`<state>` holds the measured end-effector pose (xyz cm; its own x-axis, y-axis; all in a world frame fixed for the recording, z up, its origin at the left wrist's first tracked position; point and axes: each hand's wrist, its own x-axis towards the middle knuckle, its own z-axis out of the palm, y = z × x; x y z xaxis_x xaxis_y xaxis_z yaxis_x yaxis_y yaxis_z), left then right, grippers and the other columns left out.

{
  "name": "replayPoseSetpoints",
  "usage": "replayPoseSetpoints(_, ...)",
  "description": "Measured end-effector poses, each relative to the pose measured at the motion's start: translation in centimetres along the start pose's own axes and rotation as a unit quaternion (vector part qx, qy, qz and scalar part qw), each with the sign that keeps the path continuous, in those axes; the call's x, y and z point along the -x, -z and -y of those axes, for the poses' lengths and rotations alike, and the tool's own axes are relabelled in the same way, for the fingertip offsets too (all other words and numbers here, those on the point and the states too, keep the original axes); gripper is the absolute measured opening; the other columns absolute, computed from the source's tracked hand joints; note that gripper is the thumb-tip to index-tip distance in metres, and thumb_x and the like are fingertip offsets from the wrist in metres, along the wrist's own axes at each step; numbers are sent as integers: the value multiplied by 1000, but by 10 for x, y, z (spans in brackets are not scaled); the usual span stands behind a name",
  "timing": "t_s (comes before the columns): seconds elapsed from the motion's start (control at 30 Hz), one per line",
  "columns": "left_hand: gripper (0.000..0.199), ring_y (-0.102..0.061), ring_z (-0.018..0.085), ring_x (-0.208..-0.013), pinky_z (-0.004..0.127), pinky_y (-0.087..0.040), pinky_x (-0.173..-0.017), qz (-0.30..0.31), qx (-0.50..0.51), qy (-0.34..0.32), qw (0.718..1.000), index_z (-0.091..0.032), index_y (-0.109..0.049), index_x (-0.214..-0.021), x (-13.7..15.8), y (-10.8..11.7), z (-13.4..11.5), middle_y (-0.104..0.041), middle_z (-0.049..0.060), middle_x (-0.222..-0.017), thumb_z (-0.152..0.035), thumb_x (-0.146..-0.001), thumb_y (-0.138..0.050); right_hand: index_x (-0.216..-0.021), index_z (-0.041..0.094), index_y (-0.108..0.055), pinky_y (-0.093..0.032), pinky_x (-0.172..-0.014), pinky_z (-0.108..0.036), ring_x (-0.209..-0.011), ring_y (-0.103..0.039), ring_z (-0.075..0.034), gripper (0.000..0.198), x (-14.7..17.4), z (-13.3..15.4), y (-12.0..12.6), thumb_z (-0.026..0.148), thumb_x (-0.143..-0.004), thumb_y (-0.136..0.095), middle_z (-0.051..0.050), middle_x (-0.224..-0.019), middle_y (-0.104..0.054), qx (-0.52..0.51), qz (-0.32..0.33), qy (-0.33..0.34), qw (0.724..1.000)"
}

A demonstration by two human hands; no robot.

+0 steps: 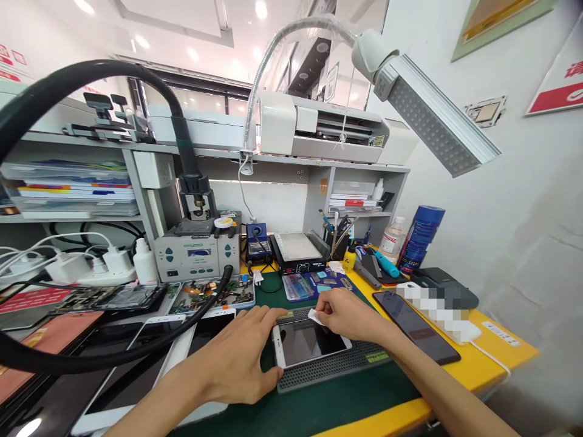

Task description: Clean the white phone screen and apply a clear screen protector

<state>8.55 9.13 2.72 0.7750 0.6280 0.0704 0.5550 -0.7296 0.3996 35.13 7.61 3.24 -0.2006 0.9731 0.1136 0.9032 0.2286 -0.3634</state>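
A white-framed smartphone (pixel 312 343) lies screen up on a grey perforated pad (pixel 310 379), over a dark green mat (pixel 255 419). My left hand (pixel 239 358) holds the phone's left end, thumb at the near corner and index finger by the far edge. At the phone's far edge, my right hand (pixel 344 312) pinches a small white wipe (pixel 314 315) against it. The wipe is partly hidden under my fingers. Reflections show on the dark screen.
Left are several tablets or phones (pixel 136 358), a parts tray (pixel 241 294) and a grey soldering station (pixel 195 252). A black hose (pixel 91 364) loops in front. Behind stand a heating plate (pixel 298 249) and tool holder (pixel 337 233). Another phone (pixel 414 328) lies right; a lamp (pixel 437 115) hangs above.
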Motion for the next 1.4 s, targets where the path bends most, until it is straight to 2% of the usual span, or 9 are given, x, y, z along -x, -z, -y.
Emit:
replayPoseSetpoints(0.2,77,-49,33,-120,48,-41,-104,-1,3,7,1000,-24,-33,-145,-1,1,1,-51,10,-132,-40,-76,-63,-68,18,-60,-27,-49,-23,-53,-51,-13,12,-14,24,-9,18,-79,-54,-1,-58,-62,13,35,55,998)
replayPoseSetpoints(0.43,80,-48,33,-122,46,-41,-103,-4,2,4,1000,-22,-31,-146,0,-1,5,-50,11,-134,-43,-77,-64,-67,18,-60,-26,-49,-23,-52,-49,-13,11,-23,44,-16,16,-76,-55,-1,-58,-62,24,50,98,994)
replayPoseSetpoints(0.6,70,-55,31,-110,44,-46,-94,-16,-1,-2,1000,-25,-39,-138,-1,1,1,-56,9,-123,-41,-76,-65,-69,18,-62,-25,-49,-24,-55,-50,-14,12,-28,51,-21,18,-78,-54,-2,-60,-63,32,47,120,991)
replayPoseSetpoints(0.77,66,-54,30,-112,41,-45,-94,-18,-1,0,1000,-23,-41,-135,-1,2,1,-56,10,-124,-42,-76,-64,-69,17,-62,-25,-51,-24,-57,-51,-14,14,-29,53,-24,17,-81,-54,-2,-62,-63,26,44,126,991)
replayPoseSetpoints(0.97,67,-53,31,-114,41,-45,-92,-16,2,0,1000,-23,-40,-135,-1,2,2,-55,11,-126,-43,-76,-64,-62,18,-57,-23,-52,-25,-53,-40,-12,24,-27,55,-22,18,-86,-53,1,-56,-54,4,57,152,987)
replayPoseSetpoints(1.17,53,-55,29,-106,38,-45,-87,-7,-2,4,1000,-23,-47,-123,-1,6,-2,-58,8,-115,-40,-76,-63,-70,17,-63,-26,-54,-23,-57,-42,-11,18,-24,56,-20,18,-87,-56,1,-65,-60,-33,81,175,981)
replayPoseSetpoints(1.4,27,-54,25,-91,36,-45,-78,6,-22,3,1000,-22,-52,-95,-3,10,-5,-54,4,-99,-40,-76,-61,-75,16,-68,-30,-60,-23,-67,-53,-13,14,-17,58,-21,17,-85,-58,-3,-76,-67,-42,86,188,977)
